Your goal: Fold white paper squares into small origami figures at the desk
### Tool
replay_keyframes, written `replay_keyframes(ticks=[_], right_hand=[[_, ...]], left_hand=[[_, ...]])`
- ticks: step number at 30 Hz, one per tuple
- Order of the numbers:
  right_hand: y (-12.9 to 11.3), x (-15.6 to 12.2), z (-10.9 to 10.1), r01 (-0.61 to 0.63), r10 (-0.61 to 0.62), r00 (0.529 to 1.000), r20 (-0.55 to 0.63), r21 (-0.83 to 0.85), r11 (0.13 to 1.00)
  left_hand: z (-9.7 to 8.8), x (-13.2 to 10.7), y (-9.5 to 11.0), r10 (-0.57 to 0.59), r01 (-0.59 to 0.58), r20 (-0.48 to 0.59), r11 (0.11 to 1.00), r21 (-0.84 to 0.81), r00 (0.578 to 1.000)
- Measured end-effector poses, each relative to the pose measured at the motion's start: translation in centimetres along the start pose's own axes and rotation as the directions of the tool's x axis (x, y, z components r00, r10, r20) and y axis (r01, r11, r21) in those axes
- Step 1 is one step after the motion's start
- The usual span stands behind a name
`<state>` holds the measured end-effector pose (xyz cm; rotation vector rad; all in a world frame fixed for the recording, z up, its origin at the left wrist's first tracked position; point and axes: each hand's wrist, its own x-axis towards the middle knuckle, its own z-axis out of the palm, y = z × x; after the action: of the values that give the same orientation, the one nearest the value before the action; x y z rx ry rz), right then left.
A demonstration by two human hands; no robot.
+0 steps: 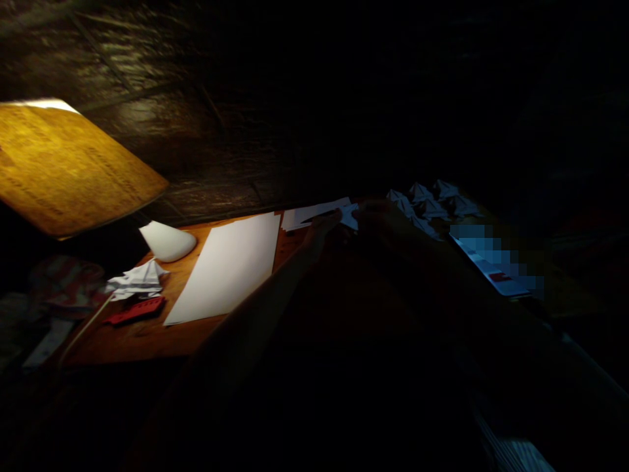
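A folded paper piece [350, 216] sits between the hands, pinched by the left hand [322, 226]; the right hand [378, 216] is too shadowed to read; folded paper shapes [427, 208] lie just beside; a white sheet [226, 265] lies on the wooden counter [147, 341].

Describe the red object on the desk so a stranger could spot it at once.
On the wooden desk, find the large white paper sheet and look to its lower left. The flat red object lies there, just below a crumpled heap of folded white paper. Its bright red colour sets it apart from the white paper around it.
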<state>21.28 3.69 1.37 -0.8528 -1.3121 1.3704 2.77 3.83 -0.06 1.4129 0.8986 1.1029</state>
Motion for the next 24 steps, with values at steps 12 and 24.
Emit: replay_keyframes(ticks=[12, 24], right_hand=[[-0.7, -0.7, 0.6, -0.139, 0.143, 0.989, -0.029, 0.106, 0.985], [-0.5, -0.2, -0.1, -0.143, 0.148, 0.981, -0.126, 0.044, 0.989]], left_hand=[[-0.2, 0.7, -0.4, 0.087, -0.084, 0.027, 0.993, -0.080, 0.996], [-0.3, 0.9, -0.6, -0.017, 0.020, 0.025, 0.987, -0.160, 1.000]])
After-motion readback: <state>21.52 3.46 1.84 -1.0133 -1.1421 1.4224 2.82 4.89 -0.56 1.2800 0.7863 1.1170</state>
